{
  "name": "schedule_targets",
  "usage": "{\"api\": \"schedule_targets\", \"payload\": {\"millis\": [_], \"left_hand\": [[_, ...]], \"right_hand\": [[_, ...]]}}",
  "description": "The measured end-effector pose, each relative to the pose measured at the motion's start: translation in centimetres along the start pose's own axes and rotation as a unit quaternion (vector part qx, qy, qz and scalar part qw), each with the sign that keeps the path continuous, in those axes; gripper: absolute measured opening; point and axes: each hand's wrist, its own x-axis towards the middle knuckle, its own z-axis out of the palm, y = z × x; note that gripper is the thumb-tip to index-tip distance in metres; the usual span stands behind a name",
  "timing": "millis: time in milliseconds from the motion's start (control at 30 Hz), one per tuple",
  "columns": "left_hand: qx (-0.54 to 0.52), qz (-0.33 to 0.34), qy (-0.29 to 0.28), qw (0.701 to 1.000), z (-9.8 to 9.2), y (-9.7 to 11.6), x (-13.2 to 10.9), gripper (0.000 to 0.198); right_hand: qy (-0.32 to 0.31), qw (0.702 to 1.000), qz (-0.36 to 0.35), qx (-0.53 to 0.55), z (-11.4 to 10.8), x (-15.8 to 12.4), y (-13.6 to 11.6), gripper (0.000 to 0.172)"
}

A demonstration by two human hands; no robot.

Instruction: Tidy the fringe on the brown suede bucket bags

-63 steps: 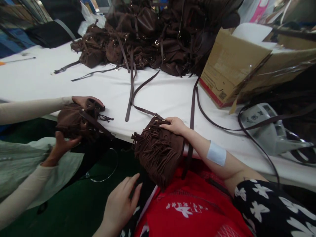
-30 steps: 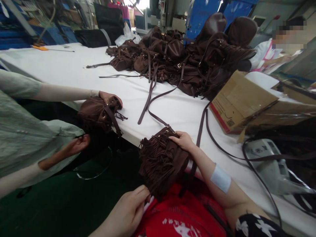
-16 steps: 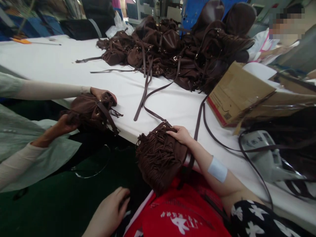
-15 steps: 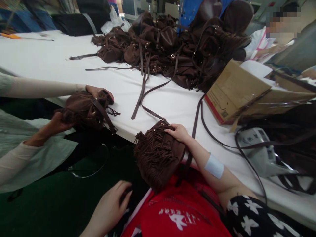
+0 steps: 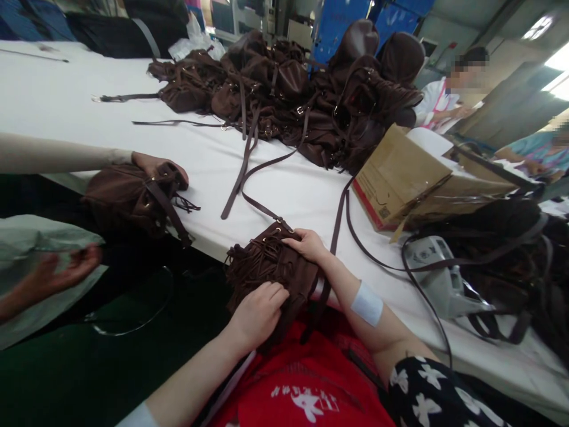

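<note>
A dark brown fringed bag [image 5: 249,264] leans at the table's front edge, against my red apron. My right hand [image 5: 306,244] is closed on its top rim, near the metal eyelets, with the thumb on the front. Lower down, my left hand [image 5: 262,308] lies over the front of the bag with curled fingers closed on the fringe; the fingertips are partly hidden. From the bag's top a long thin strap [image 5: 262,207] runs up across the table.
Brown bags [image 5: 284,77] are heaped at the back of the white table [image 5: 178,130]. On the right stand a cardboard box [image 5: 395,178] and a grey device [image 5: 435,267] among straps. At left a co-worker's hand [image 5: 153,163] holds another brown bag [image 5: 120,196]. Other people sit behind.
My left hand has moved up and right from beside my lap onto the bag's fringe. The co-worker's lower hand has let go of their bag. The view has shifted slightly right.
</note>
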Motion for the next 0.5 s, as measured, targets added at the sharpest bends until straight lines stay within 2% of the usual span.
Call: {"api": "schedule_targets", "payload": {"millis": [133,233,300,400,500], "left_hand": [[-0.021,-0.067,-0.126,0.990,1.0,-0.8,-6.1,0.024],[-0.065,-0.122,-0.147,0.979,0.0,-1.0,-9.2,0.028],[-0.111,-0.135,-0.154,0.972,-1.6,-0.9,-9.7,0.028],[-0.179,-0.145,-0.170,0.958,-4.1,-0.8,-9.1,0.023],[-0.203,-0.187,-0.159,0.948,-5.2,-0.6,-8.8,0.025]], "right_hand": [[-0.001,1.000,0.000,-0.019,-0.1,0.0,0.1,0.032],[-0.005,1.000,-0.001,-0.022,-0.2,0.0,0.1,0.031],[-0.005,1.000,-0.002,-0.020,-0.2,0.0,0.1,0.031],[0.000,1.000,0.000,-0.022,-0.1,-0.1,0.0,0.030],[0.001,1.000,0.003,-0.025,0.0,-0.2,0.0,0.030]]}}
